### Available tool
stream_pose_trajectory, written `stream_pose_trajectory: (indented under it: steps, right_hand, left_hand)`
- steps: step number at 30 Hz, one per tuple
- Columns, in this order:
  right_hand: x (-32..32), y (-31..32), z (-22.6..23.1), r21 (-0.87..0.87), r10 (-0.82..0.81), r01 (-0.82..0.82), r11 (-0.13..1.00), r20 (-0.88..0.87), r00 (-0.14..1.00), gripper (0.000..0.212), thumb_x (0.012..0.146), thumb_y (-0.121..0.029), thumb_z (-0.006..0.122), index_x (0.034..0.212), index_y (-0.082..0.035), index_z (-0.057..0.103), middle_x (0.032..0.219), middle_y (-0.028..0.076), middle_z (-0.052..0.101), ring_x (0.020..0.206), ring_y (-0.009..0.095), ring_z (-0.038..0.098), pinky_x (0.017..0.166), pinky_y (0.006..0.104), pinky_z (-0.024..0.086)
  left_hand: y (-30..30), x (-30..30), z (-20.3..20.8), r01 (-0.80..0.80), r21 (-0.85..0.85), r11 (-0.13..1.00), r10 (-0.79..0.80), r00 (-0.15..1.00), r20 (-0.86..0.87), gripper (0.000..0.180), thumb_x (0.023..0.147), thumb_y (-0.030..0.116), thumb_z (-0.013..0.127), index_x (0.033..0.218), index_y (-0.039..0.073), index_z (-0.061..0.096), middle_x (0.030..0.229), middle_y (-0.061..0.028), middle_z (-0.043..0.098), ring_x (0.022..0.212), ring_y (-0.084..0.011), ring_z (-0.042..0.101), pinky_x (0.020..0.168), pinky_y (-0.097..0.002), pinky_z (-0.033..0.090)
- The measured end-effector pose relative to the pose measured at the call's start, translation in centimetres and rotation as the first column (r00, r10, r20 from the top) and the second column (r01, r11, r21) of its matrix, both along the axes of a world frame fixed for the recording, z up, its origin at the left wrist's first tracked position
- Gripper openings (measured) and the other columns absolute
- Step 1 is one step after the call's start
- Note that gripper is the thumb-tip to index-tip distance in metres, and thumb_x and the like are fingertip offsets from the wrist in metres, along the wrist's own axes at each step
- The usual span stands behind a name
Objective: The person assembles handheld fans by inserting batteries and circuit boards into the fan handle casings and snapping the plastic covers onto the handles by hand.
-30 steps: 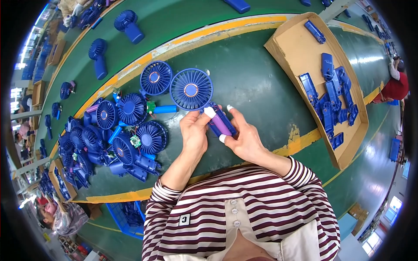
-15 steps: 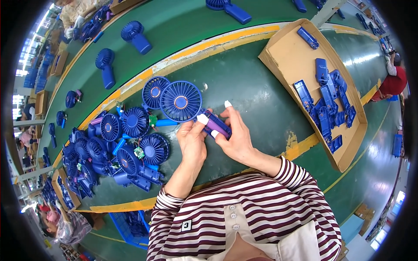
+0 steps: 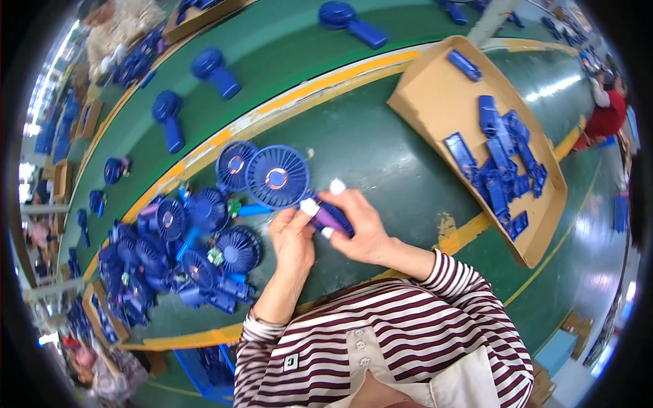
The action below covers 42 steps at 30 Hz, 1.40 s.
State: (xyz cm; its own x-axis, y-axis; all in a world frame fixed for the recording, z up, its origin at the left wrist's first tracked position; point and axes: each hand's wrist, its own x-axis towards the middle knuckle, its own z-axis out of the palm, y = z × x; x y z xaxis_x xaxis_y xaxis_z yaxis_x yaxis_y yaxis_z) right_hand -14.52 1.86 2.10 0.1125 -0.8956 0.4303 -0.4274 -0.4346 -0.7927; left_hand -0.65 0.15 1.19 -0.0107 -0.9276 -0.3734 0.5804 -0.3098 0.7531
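Observation:
Between my two hands is a blue handheld fan, its round grille (image 3: 277,178) pointing away from me and its handle toward me. A purple cylindrical battery (image 3: 331,221) shows in the handle. My left hand (image 3: 291,245) pinches the fan where the handle meets the head, thumb on top. My right hand (image 3: 364,228) grips the handle from the right side. White covers sit on several fingertips. Just behind the held fan lies another fan head (image 3: 235,165), with a blue cylinder (image 3: 254,210) and a green circuit board (image 3: 234,207) near it.
A heap of blue fan parts (image 3: 153,255) covers the bench at left. On the right stands a cardboard tray (image 3: 425,88) holding blue handle shells (image 3: 500,173). Beyond the yellow edge strip, finished-looking fans (image 3: 216,73) lie on a green belt (image 3: 272,61). Other people work farther off.
My right fingers have drawn in closer round the handle, and the fan has turned slightly. The whole view has shifted a little. Both hands keep hold of the fan.

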Motion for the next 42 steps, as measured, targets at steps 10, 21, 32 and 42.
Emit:
stream_pose_trajectory:
  steps: [10, 21, 32, 42]
  right_hand:
    - [-3.0, 0.3, 0.3, -0.141, 0.203, -0.226, 0.964, -0.161, 0.966, 0.07, 0.059, -0.017, 0.064, 0.122, 0.002, 0.04, 0.091, 0.013, 0.055, 0.08, 0.028, 0.05, 0.075, 0.0393, 0.039]
    - [-22.8, -7.8, 4.4, -0.07, -0.101, 0.101, 0.992, -0.934, 0.344, 0.021, 0.067, -0.014, 0.055, 0.086, -0.009, 0.059, 0.086, 0.009, 0.056, 0.089, 0.028, 0.054, 0.066, 0.0384, 0.046]
    - [-31.7, -11.0, 4.7, 0.113, 0.117, 0.145, 0.983, -0.993, -0.024, 0.033, 0.067, -0.005, 0.057, 0.099, -0.013, 0.059, 0.108, 0.007, 0.053, 0.108, 0.025, 0.046, 0.086, 0.0378, 0.041]
    - [-32.8, -11.0, 3.9, 0.317, 0.151, 0.38, 0.869, -0.901, 0.407, 0.046, 0.06, -0.018, 0.068, 0.102, -0.004, 0.056, 0.096, 0.016, 0.055, 0.091, 0.034, 0.054, 0.079, 0.0394, 0.043]
  left_hand:
    - [0.4, 0.0, -0.7, 0.225, 0.071, 0.972, -0.23, 0.969, 0.086, 0.021, 0.074, -0.003, 0.055, 0.094, -0.009, 0.057, 0.091, -0.0123, 0.061, 0.078, -0.0184, 0.06, 0.071, -0.0283, 0.049]
    - [0.8, -0.1, -0.1, 0.409, 0.154, 0.899, -0.423, 0.903, 0.074, 0.025, 0.073, 0.002, 0.055, 0.095, -0.012, 0.054, 0.087, -0.0235, 0.061, 0.075, -0.0328, 0.062, 0.07, -0.0401, 0.052]
    - [0.2, 0.6, 0.6, 0.351, 0.226, 0.908, -0.382, 0.918, 0.107, 0.026, 0.078, 0.009, 0.056, 0.094, -0.011, 0.055, 0.089, -0.0214, 0.061, 0.077, -0.0288, 0.062, 0.072, -0.0375, 0.051]
    - [1.1, 1.3, -0.6, 0.301, 0.203, 0.932, -0.322, 0.944, 0.078, 0.022, 0.079, 0.008, 0.053, 0.094, -0.007, 0.055, 0.089, -0.019, 0.062, 0.077, -0.0261, 0.063, 0.07, -0.036, 0.052]
